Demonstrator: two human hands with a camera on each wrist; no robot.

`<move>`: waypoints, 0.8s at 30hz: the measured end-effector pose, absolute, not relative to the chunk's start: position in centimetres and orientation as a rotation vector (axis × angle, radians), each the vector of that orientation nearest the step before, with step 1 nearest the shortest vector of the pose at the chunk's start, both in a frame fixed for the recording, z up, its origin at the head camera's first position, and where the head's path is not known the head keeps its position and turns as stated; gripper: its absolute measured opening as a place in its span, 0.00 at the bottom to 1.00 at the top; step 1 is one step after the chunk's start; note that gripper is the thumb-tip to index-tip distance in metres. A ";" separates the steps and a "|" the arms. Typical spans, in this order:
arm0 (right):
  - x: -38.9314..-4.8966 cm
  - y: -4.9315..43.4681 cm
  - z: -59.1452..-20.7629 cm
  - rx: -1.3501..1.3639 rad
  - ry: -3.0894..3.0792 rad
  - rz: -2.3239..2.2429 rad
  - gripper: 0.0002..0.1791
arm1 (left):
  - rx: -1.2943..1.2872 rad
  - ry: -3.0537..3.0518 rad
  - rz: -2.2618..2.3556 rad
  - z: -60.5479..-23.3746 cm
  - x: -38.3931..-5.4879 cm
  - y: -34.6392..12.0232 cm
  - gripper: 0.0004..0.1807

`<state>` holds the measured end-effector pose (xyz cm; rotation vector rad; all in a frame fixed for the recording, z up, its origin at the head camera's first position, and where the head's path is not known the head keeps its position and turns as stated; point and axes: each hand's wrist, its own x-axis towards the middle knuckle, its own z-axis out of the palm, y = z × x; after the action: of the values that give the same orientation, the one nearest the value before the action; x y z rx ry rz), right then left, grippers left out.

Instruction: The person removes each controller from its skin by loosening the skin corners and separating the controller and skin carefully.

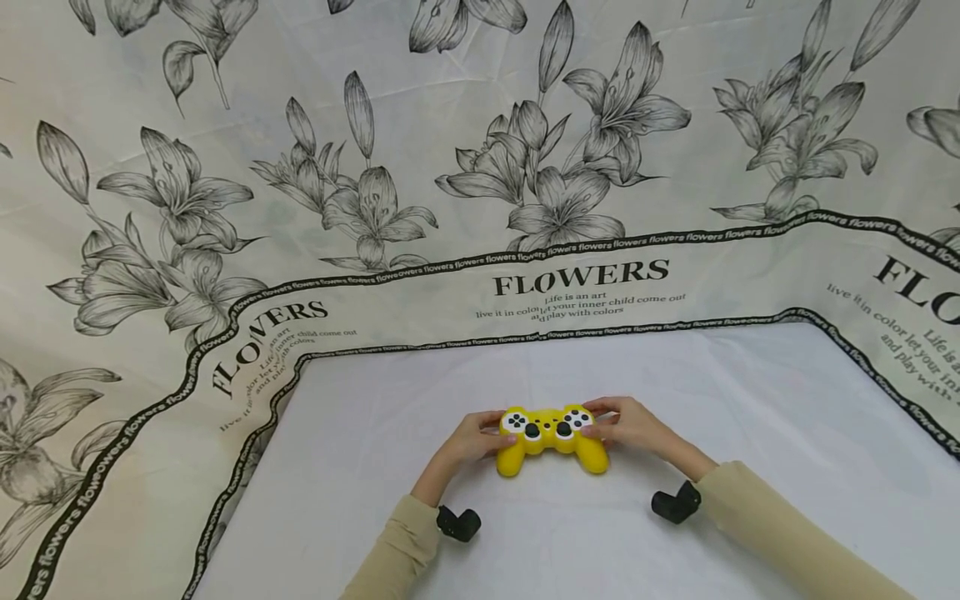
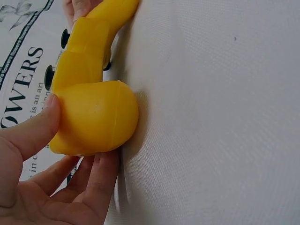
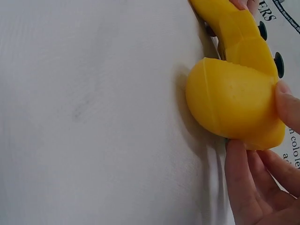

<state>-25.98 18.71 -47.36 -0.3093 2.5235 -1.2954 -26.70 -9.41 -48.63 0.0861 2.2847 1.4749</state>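
Yellow controller (image 1: 548, 437) on or just above the white desk (image 1: 555, 542), in from the far edge, roughly midway between far-left and far-right corners; contact with the cloth hard to judge. Button face up, two black sticks (image 1: 563, 429) showing, both handles toward the near edge. Left hand (image 1: 471, 438) grasps the left end: thumb on the face, other fingers curled beneath. Right hand (image 1: 628, 425) grips the right end likewise. Beige sleeves (image 1: 795, 521); black device (image 1: 459, 523) at each wrist. Curtain (image 1: 585, 304) lettered FLOWERS along the far edge, lilies printed above.
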 end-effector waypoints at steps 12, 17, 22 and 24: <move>-26.6 18.7 -47.1 -0.254 2.406 -1.273 0.39 | 0.017 2.350 1.421 -48.2 -26.4 -9.1 0.33; -26.8 18.7 -46.7 -0.304 2.430 -1.196 0.39 | 0.019 2.372 1.433 -48.1 -26.4 -9.0 0.33; -26.7 18.8 -46.8 -0.327 2.434 -1.180 0.39 | 0.039 2.397 1.413 -48.0 -26.1 -8.9 0.32; -26.6 18.8 -46.8 -0.335 2.440 -1.183 0.39 | 0.059 2.408 1.403 -47.9 -26.0 -8.9 0.32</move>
<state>-26.63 18.80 -46.83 -0.3347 2.4404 -1.1828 -26.00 -8.87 -47.94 0.0590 2.4080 1.4027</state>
